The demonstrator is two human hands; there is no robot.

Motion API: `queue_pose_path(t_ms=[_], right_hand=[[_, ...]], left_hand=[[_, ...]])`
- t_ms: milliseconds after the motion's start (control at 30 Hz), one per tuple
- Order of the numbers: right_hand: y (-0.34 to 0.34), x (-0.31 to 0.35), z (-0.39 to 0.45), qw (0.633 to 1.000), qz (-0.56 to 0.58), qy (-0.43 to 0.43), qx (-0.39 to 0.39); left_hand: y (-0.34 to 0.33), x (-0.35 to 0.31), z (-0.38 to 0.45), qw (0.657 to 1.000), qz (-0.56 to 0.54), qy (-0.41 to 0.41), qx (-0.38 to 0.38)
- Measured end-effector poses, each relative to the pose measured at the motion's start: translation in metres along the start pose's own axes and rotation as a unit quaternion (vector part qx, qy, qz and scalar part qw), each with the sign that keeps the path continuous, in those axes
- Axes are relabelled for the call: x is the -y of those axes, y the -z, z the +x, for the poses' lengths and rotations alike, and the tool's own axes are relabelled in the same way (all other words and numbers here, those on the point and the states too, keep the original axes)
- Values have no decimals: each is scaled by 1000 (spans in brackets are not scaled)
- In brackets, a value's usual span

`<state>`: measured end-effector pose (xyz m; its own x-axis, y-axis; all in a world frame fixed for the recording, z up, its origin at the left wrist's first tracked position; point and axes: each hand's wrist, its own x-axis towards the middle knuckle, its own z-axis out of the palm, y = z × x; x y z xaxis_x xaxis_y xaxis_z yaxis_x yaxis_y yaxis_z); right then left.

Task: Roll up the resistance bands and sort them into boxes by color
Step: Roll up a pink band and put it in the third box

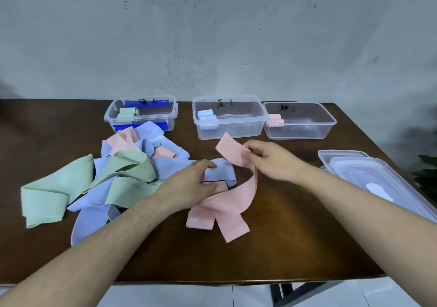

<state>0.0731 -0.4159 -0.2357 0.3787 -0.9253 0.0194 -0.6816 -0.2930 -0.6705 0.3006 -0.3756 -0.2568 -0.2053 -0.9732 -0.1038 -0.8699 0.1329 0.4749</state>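
One end of a pink resistance band (233,195) is pinched between the thumb and fingers of the right hand (267,160) and lifted, presumably so the strip can be freed and straightened for rolling. The rest trails down to the table (295,240), beneath the left hand (191,183), whose curled fingers press on a blue band (222,171); whether that band is gripped cannot be told. Beyond the right fingertips the pink box (300,119) is seen, one roll inside. The box labels are hard to read. The pile (113,176) left of the fingers overlaps too much to count.
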Motion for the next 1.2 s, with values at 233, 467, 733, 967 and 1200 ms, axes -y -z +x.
queue_pose_path(t_ms=[233,467,733,967,1200], right_hand=[[14,17,-10,986,164,-35,-24],[25,39,-26,936,345,-40,-51],[34,60,-55,910,404,-37,-82],[35,50,-85,938,325,-81,-89],[30,45,-110,950,277,-126,-75]], left_hand=[[8,-35,-2,995,-89,-49,18],[24,-68,-9,943,-330,-40,1],[38,-99,-22,877,-471,-50,-78],[50,-122,-34,837,-542,-40,-71],[61,-139,-40,795,-602,-56,-47]])
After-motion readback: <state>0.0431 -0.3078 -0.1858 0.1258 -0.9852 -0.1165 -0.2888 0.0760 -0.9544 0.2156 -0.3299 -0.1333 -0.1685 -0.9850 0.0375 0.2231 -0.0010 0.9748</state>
